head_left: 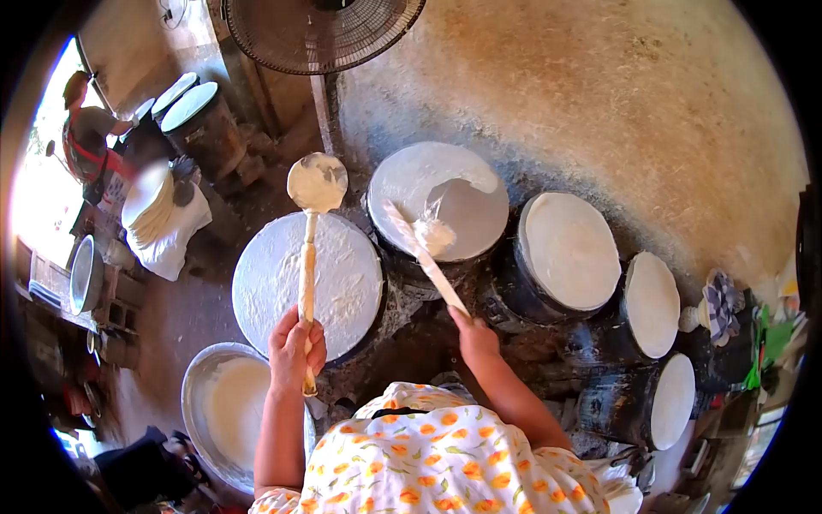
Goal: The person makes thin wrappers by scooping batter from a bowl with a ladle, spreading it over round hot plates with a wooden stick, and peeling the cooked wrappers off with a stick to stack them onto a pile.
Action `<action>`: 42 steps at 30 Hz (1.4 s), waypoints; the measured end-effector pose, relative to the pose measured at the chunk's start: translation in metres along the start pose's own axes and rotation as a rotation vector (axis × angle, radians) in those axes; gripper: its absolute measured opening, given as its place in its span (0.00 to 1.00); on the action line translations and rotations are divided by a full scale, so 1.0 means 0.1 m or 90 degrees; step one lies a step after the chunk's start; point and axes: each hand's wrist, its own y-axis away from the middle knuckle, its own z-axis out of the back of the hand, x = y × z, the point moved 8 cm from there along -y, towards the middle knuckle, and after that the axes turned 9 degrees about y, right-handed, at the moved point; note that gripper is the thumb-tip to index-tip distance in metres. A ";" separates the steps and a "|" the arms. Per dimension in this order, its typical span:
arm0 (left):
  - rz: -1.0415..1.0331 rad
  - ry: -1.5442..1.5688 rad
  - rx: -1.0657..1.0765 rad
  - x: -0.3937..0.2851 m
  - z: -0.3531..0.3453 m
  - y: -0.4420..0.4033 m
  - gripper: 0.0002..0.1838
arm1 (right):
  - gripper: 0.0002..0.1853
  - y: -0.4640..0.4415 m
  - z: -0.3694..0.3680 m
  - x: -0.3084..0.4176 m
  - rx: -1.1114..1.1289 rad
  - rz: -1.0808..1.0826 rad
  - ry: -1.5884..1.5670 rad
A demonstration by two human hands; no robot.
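Note:
Upright in my left hand (296,344) is a long-handled ladle (318,182), its round end coated with pale batter, held over the left white round griddle top (257,278). My right hand (473,332) grips a flat wooden paddle (428,264). The paddle's far end lies over the middle round top (411,171), beside a lump of white batter (435,236). A curved bare patch shows in the white layer on that top. At the lower left, a wide metal basin (195,420) holds pale liquid.
Three drums with round white tops (572,248) curve along the right. A large fan (325,34) hangs above, before the wall. At the far left a person (90,133) stands by more drums (205,128) and a stack of round sheets (150,206).

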 end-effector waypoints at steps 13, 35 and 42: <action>0.062 -0.011 0.031 0.20 -0.31 -0.15 0.06 | 0.31 0.03 0.06 -0.92 -0.144 -0.135 -0.091; 0.042 -0.054 0.011 0.37 -0.89 -0.37 0.06 | 0.28 -0.10 -0.03 -1.52 -0.140 -0.033 -0.191; 0.027 -0.064 -0.033 0.41 -0.90 -0.31 0.06 | 0.25 -1.57 0.43 -1.37 -0.086 -0.155 -0.292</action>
